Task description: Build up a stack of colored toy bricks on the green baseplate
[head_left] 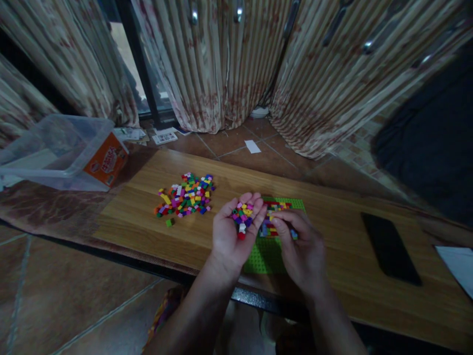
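Note:
My left hand (229, 241) is cupped palm up and carries a small heap of toy building bricks (243, 214) in pink, yellow, purple, white and red. Just to its right, my right hand (303, 246) has thumb and index finger pinched on a small yellow brick (272, 217). Both hands are over a green baseplate (264, 256), whose upper part bears rows of coloured bricks (279, 205). My hands hide part of the plate and of those rows.
A loose pile of mixed bricks (190, 197) lies left on the wooden board (144, 197), with one green brick (169, 223) apart. Beyond stands a clear plastic bin (66, 172) with an orange label. A black phone-like slab (390, 249) and white paper (458, 266) lie right.

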{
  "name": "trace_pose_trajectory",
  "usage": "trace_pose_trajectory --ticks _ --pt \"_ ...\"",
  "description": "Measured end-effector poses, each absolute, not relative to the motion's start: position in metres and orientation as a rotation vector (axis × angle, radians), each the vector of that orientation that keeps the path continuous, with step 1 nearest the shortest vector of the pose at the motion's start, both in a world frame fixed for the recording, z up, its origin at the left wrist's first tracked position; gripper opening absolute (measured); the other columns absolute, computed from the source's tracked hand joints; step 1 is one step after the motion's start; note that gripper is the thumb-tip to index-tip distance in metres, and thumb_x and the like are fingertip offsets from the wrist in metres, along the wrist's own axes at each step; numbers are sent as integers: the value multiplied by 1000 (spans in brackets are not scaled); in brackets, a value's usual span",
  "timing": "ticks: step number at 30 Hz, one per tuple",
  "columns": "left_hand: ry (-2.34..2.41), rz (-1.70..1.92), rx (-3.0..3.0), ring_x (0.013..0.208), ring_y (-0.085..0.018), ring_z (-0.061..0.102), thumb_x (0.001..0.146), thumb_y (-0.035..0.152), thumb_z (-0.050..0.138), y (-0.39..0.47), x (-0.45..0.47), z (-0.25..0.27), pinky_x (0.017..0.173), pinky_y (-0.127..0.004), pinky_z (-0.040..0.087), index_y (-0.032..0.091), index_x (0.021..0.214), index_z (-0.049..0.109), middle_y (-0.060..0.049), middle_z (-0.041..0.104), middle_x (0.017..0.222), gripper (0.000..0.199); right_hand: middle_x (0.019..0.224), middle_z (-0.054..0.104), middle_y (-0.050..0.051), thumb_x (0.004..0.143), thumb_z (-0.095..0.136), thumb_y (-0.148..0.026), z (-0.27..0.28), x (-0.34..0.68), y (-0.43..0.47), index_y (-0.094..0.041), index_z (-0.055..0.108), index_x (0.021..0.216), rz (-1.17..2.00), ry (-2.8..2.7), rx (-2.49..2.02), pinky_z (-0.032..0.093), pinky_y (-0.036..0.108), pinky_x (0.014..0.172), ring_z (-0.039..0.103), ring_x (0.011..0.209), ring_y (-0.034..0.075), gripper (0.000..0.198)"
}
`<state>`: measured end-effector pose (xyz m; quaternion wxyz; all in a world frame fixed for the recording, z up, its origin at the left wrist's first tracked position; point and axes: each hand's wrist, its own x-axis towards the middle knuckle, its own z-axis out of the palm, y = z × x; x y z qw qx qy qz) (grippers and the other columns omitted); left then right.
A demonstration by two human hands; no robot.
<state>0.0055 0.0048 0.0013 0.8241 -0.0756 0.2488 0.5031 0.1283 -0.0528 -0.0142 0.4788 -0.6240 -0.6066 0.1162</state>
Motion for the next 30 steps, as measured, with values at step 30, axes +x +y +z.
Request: trace_pose_trajectory --ticks 30 --pt "647 1146 -208 56 -9 60 85 13 47 12 -2 0 60 -23 52 10 68 62 -4 65 65 24 104 61 6 80 67 -31 -34 165 -50 -23 70 76 281 -1531 -1691 48 40 87 61 96 21 10"
